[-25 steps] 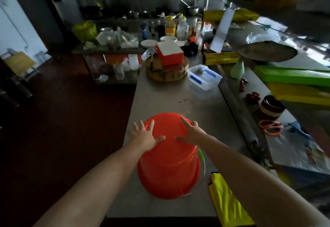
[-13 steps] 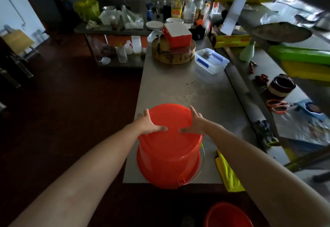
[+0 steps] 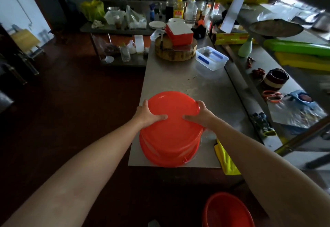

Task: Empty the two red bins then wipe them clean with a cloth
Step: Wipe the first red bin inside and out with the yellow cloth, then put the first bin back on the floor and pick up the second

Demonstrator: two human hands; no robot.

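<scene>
A red bin [image 3: 171, 132] stands upside down at the near end of the steel table [image 3: 210, 91], its flat base facing up. My left hand [image 3: 147, 114] grips the base's left edge, thumb on top and fingers down the side. My right hand [image 3: 200, 114] grips the right edge in the same way. A second red bin [image 3: 226, 210] sits upright on the floor below the table's near right corner, partly hidden by my right arm. A yellow cloth [image 3: 225, 159] hangs over the table's near edge, just right of the upturned bin.
Farther along the table are a round wooden block [image 3: 175, 52] with a red-and-white box [image 3: 179, 33] on it and a clear plastic container [image 3: 211, 58]. The cluttered shelf at right holds a dark jar [image 3: 275, 79] and orange scissors [image 3: 271, 95]. Dark floor lies left.
My hands went from lying flat on the bin's base to gripping its two edges. The view drew back from the table, and the second bin on the floor came into sight.
</scene>
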